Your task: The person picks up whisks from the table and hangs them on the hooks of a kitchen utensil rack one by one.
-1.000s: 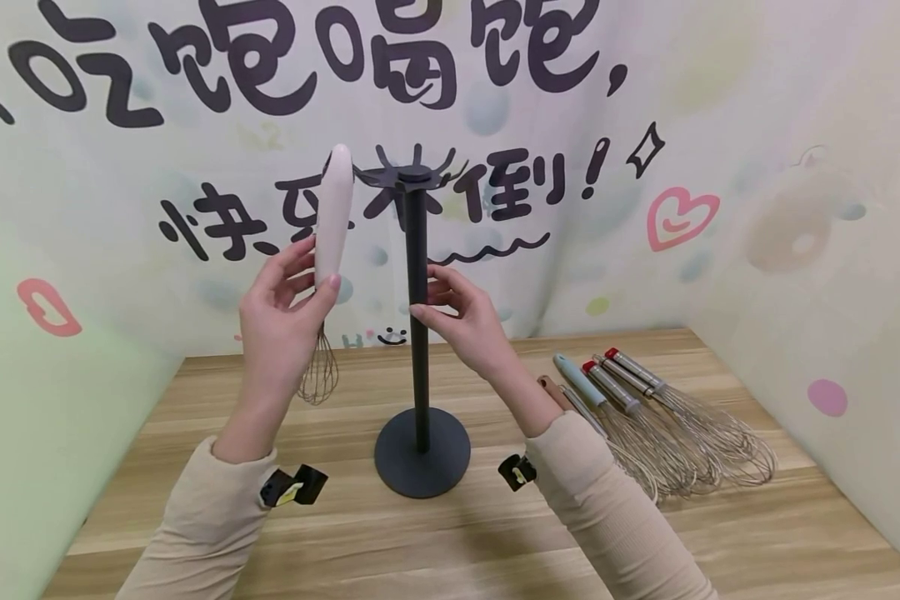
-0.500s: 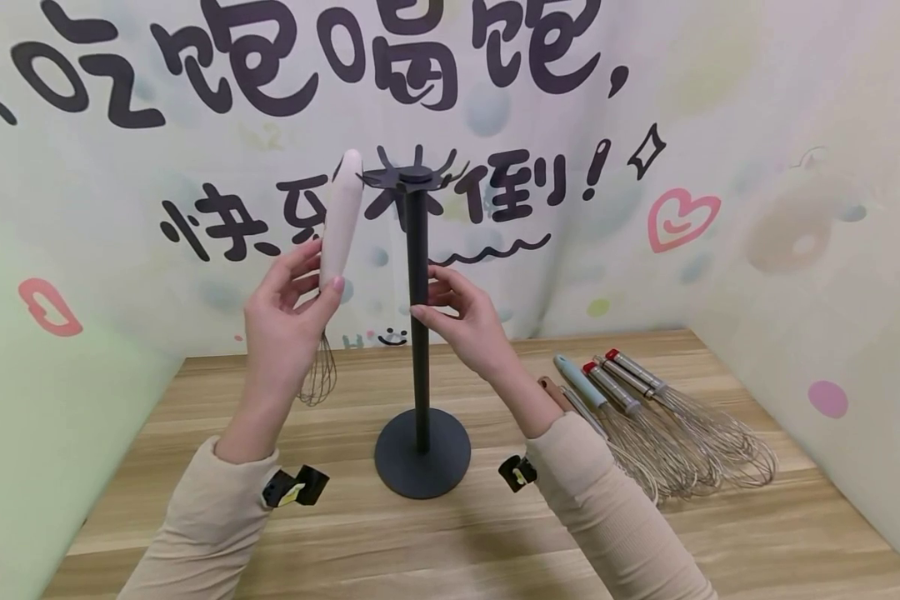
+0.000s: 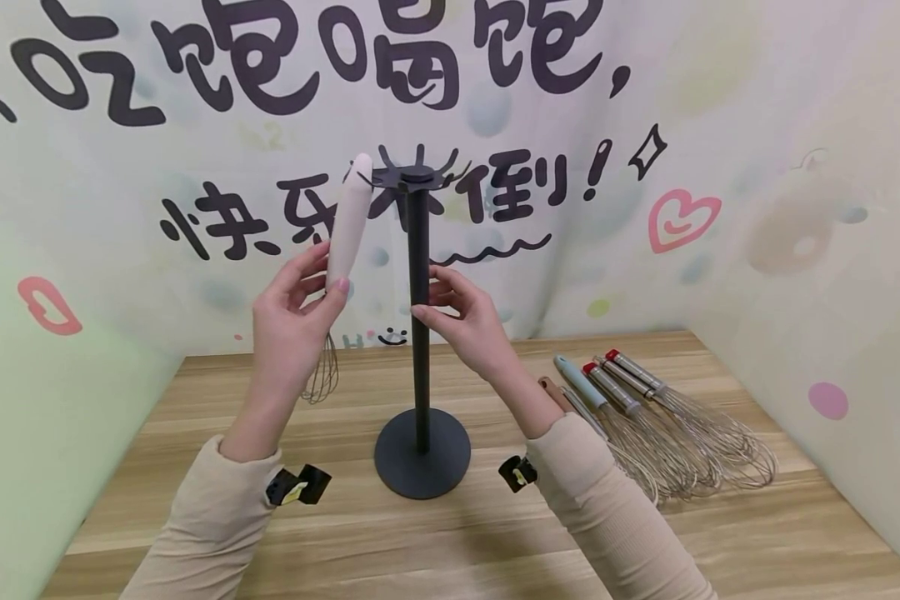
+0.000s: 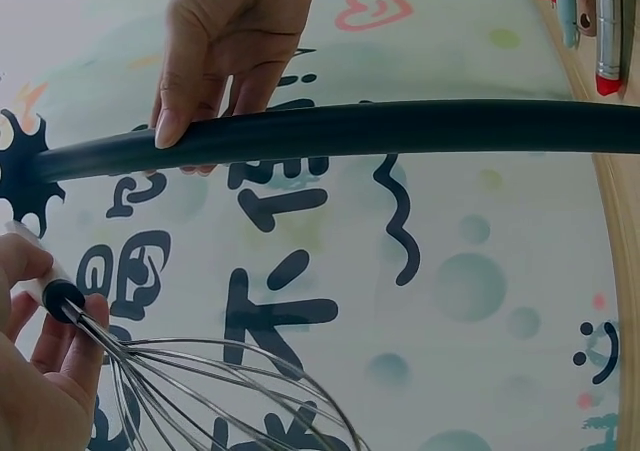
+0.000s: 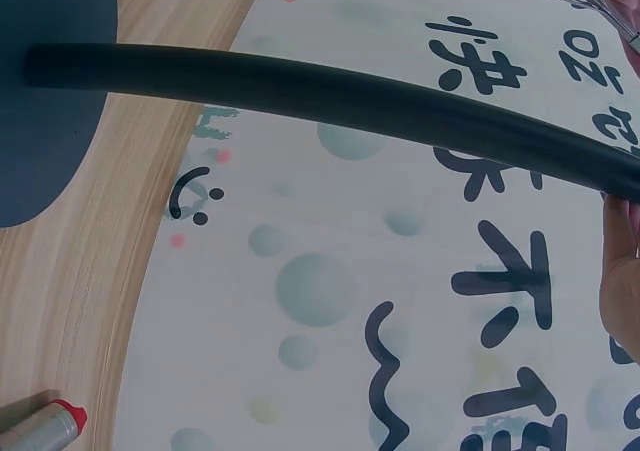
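Observation:
A whisk (image 3: 350, 225) with a white handle is gripped by my left hand (image 3: 288, 333), its handle up and tilted slightly right. Its wire loops (image 4: 215, 381) show below the fingers in the left wrist view. The handle's top end overlaps a prong at the left of the black hook rack (image 3: 417, 177). That rack tops a black stand, whose pole (image 3: 420, 367) rises from a round base (image 3: 422, 475). My right hand (image 3: 471, 327) holds the pole at mid-height, thumb in front and fingers behind. The other prongs carry nothing.
Several whisks (image 3: 645, 417) lie side by side on the wooden table (image 3: 330, 533) at the right, with red, blue, brown and metal handle ends. A printed cloth backdrop (image 3: 450, 125) stands close behind the stand.
My left hand has moved a little to the right with the whisk, and the handle's top has come over to the rack's left prong. The right hand and stand have stayed put.

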`<move>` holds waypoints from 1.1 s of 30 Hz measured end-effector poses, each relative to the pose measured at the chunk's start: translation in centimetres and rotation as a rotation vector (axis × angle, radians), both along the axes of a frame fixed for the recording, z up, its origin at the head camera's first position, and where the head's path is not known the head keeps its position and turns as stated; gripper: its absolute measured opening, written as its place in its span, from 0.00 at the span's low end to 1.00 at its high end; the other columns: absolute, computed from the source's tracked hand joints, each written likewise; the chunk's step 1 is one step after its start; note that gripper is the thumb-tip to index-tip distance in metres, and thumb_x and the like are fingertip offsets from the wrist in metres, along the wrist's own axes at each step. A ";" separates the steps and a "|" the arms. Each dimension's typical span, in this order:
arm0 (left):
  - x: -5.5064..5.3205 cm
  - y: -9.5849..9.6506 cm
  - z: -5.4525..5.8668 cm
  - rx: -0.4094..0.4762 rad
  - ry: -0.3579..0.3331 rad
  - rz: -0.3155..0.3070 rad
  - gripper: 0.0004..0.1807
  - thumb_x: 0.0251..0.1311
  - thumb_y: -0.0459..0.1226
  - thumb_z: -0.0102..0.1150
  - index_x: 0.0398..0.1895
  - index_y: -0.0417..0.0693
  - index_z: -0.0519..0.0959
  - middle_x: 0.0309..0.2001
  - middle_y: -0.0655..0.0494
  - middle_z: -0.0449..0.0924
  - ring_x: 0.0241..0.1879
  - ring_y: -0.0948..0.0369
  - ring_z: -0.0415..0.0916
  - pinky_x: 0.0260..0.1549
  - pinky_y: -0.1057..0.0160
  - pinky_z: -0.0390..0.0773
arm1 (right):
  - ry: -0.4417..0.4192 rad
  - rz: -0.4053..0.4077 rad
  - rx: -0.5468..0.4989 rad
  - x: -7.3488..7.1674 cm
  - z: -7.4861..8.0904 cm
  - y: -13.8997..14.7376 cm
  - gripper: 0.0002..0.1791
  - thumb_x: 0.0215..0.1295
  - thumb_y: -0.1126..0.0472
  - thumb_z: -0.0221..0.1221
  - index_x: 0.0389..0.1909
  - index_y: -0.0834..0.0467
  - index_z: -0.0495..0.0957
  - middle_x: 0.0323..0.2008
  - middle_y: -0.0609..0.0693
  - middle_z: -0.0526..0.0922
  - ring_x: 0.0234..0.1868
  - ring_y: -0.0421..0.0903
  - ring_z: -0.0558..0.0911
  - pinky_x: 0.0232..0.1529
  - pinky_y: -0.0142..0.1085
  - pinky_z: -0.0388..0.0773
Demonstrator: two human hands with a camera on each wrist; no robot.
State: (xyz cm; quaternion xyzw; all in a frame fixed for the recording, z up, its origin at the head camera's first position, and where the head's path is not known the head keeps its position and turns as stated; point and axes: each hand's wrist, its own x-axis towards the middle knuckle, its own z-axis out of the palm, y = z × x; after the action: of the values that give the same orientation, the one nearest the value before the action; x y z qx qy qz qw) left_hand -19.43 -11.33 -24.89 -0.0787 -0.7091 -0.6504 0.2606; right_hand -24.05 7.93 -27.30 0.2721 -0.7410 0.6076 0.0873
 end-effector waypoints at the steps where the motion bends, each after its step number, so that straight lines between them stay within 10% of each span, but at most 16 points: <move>1: 0.0 0.0 0.0 -0.002 0.000 -0.003 0.24 0.60 0.28 0.57 0.62 0.43 0.72 0.50 0.60 0.74 0.46 0.64 0.75 0.46 0.79 0.79 | 0.000 0.001 0.001 0.0 0.0 0.0 0.26 0.61 0.70 0.59 0.61 0.64 0.69 0.44 0.65 0.78 0.47 0.55 0.81 0.45 0.32 0.80; 33: -0.8 0.2 -1.1 -0.132 -0.009 -0.021 0.27 0.60 0.31 0.59 0.64 0.43 0.69 0.59 0.48 0.75 0.50 0.62 0.75 0.54 0.61 0.80 | 0.008 0.001 -0.001 -0.2 -0.2 0.0 0.25 0.62 0.70 0.60 0.61 0.64 0.69 0.44 0.65 0.79 0.45 0.54 0.81 0.47 0.33 0.82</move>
State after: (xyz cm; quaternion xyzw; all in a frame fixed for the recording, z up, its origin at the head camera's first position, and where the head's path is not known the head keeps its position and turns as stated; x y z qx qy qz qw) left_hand -20.23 -11.10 -26.02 -0.1003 -0.7507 -0.6053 0.2450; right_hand -24.28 7.92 -27.49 0.2751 -0.7402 0.6069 0.0899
